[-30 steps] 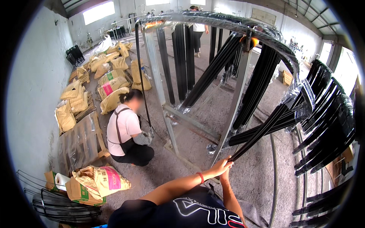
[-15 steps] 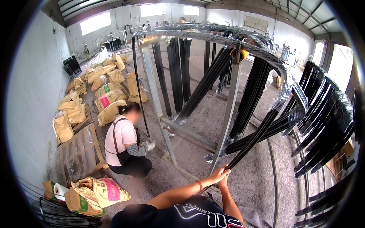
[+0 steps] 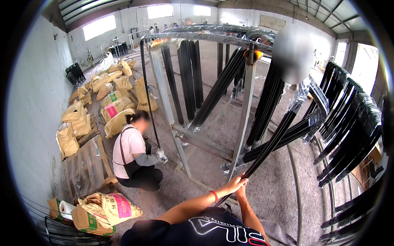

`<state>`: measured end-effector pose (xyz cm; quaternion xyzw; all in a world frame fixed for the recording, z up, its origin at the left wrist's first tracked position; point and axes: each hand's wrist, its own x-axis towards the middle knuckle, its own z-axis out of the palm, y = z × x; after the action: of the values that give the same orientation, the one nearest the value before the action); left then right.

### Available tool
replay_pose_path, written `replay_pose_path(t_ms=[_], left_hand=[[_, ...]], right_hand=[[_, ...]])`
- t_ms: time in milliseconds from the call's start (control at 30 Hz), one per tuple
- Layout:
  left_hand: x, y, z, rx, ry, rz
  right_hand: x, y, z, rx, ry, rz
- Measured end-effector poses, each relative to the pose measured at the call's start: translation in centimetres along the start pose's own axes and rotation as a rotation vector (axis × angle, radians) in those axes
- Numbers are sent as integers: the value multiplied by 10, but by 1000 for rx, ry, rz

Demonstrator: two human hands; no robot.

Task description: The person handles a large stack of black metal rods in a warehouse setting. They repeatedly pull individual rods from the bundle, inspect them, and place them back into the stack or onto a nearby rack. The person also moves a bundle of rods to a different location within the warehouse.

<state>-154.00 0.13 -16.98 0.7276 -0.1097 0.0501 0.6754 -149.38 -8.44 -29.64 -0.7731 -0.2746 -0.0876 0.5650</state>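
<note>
A bundle of long black strips (image 3: pixel 269 149) slants down to me from the upper right, partly wrapped in clear film. My left hand (image 3: pixel 233 185), below a red wristband, is closed around its lower part. Pressed close beside it, my right hand (image 3: pixel 241 191) is also closed on the bundle; its fingers are partly hidden. Just beyond my hands stands a grey metal rack (image 3: pixel 248 96) hung with more black strips. On its left, a crouching person (image 3: pixel 133 153) has a gloved hand (image 3: pixel 161 156) at the lower end of one hanging strip.
Tan sacks (image 3: pixel 116 107) and a wooden pallet (image 3: pixel 84 166) line the left wall. A cardboard box (image 3: pixel 88 219) with a sack sits at lower left. More black bundles (image 3: pixel 353 123) hang on the right. A grey blur hides the rack's upper right.
The view has shifted slightly. My hands keep their hold on the bundle. The crouching person's gloved hand has moved a little lower. A grey blur now covers the rack's upper right.
</note>
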Motion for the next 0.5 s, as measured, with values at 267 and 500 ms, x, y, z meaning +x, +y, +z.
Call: replay_pose_path(t_ms=[267, 500], left_hand=[[-3, -11, 5, -100, 82, 43], [-22, -7, -4, -13, 123, 15]], right_hand=[[-5, 16, 9, 44, 1, 25], [-17, 4, 22, -61, -77, 102]])
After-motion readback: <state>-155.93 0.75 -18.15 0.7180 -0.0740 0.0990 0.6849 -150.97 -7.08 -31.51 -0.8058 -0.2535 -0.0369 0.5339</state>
